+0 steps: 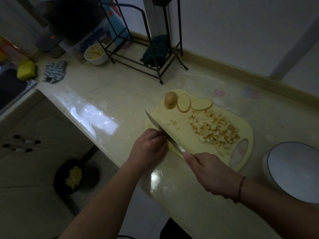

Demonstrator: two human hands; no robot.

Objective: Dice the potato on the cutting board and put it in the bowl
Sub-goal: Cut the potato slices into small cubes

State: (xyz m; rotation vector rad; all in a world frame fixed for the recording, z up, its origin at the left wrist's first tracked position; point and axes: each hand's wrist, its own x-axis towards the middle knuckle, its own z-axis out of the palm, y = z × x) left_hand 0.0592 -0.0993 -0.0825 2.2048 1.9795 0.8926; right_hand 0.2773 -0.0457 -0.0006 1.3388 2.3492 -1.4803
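At the centre of the frame, we curl our left hand knuckles-up at the near left edge of the cutting board, fingers tucked together over whatever piece lies beneath; the piece itself is hidden, so we cannot tell whether we are pinching it. Our right hand, lower right of centre, wraps its fingers round the handle of the knife, whose blade runs up and left, its flat touching the left knuckles.

The risk, as we judge it, sits right there: the blade rides against our fingers in dim light, and a slip on the wet-looking counter or a lifted fingertip could bring the edge onto skin. The board also overhangs toward the counter's front edge, so a hard chop could shift it or scatter cubes off the side.

The potato is in several states. A heap of diced cubes, pale with brown-skinned edges, fills the board's right half, with a few strays nearer the knife. At the board's far end stand an uncut end piece and two oval slices, flesh pale yellow, skin on. The white bowl waits at the right edge of the frame, nothing visible inside it.
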